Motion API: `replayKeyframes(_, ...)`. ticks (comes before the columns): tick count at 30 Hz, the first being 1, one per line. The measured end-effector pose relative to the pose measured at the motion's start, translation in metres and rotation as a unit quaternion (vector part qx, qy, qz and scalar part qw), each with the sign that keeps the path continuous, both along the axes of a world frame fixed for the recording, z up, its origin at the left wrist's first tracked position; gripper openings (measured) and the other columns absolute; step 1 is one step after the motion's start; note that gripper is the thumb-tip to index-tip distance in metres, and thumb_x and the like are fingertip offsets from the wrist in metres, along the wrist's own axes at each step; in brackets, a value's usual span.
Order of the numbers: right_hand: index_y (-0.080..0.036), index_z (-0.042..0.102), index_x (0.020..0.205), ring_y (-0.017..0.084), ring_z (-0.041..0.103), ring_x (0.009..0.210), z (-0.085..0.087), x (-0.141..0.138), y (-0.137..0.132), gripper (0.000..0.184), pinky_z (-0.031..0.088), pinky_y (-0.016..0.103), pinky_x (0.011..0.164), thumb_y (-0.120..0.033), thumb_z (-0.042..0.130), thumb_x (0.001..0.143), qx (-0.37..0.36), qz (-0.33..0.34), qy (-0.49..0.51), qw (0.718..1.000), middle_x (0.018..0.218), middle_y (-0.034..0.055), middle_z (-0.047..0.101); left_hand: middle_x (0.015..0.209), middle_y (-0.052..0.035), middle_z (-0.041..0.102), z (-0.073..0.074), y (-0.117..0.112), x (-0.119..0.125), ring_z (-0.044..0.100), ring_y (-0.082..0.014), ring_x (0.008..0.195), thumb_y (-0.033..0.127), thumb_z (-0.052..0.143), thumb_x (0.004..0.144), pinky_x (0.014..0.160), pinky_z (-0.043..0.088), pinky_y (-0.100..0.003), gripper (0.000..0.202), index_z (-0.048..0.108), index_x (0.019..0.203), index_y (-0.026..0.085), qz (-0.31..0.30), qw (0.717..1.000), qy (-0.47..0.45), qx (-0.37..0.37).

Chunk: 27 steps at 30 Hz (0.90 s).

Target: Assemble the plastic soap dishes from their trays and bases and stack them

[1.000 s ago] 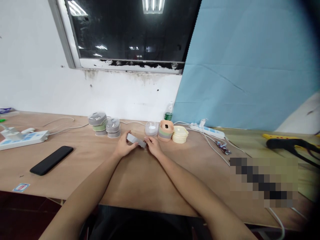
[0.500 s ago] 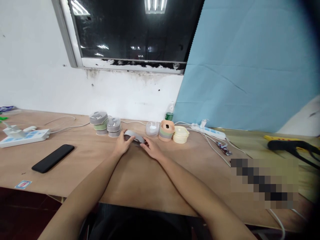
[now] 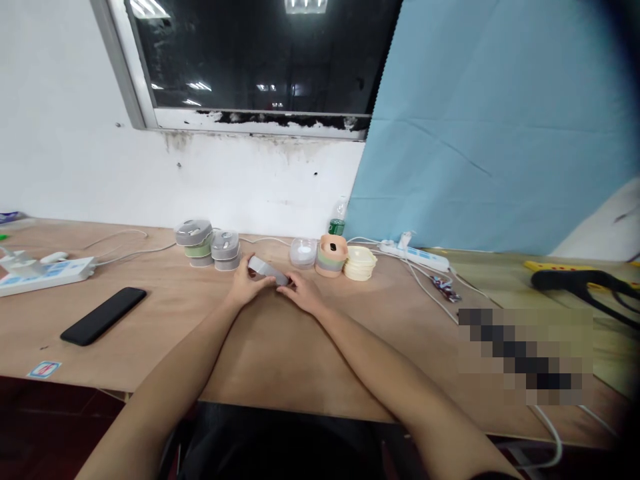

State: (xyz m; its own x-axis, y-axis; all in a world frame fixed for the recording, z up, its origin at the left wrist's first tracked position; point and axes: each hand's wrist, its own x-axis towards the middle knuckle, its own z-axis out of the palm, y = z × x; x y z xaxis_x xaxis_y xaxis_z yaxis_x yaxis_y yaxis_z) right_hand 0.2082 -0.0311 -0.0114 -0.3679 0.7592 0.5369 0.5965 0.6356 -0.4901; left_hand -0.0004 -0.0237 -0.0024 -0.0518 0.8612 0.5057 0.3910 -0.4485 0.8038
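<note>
Grey curved strip [image 3: 267, 271], material hard to tell at this view, lies between left hand [image 3: 247, 283] and right hand [image 3: 306, 293]; fingers closed on either end, two-sided pinch steadying it. Sits just left of peach stacked container [image 3: 331, 257], above plywood desk [image 3: 280, 360].

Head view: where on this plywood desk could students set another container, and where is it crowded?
Bare wood lies between the black phone and left hand, and in front of the right hand. The back edge is crowded: grey-lidded stacks, clear tub, peach stack and cream stack sit close together.
</note>
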Motion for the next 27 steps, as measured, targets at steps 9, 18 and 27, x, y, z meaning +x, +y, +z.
replayKeyframes(9,-0.022,0.049,0.131,0.019,0.062,0.089,0.006,0.001,-0.002,0.039,0.051,0.035,0.083,-0.031,0.045,0.093,0.08,-0.026,0.055,0.995,0.114,0.0095,0.063,0.071,-0.0003,0.056,0.0,0.007,-0.009,0.057,-0.0166,0.071,0.051,0.058,0.082,0.065,0.048,-0.029,0.033,0.055,0.076,0.018,0.023,1.0,0.016,0.003)
replayKeyframes(18,-0.024,0.058,0.122,0.024,0.047,0.127,0.013,-0.001,-0.008,0.036,0.043,0.043,0.104,-0.036,0.057,0.088,0.16,0.057,-0.046,0.984,0.143,0.0096,0.044,0.066,0.0031,0.053,0.003,0.015,-0.011,0.048,-0.0092,0.041,0.045,0.057,0.081,0.035,0.039,-0.021,0.029,0.054,0.09,0.018,0.054,0.958,-0.261,-0.106)
replayKeyframes(27,-0.022,0.066,0.095,0.022,0.058,0.102,0.033,0.032,0.017,0.019,0.047,0.04,0.092,-0.031,0.05,0.093,0.231,-0.033,0.004,0.972,0.108,0.0088,0.065,0.089,-0.0053,0.064,0.003,0.014,-0.01,0.055,-0.0105,0.048,0.064,0.044,0.083,0.049,0.048,-0.028,0.054,0.053,0.109,0.017,-0.006,0.958,-0.265,-0.108)
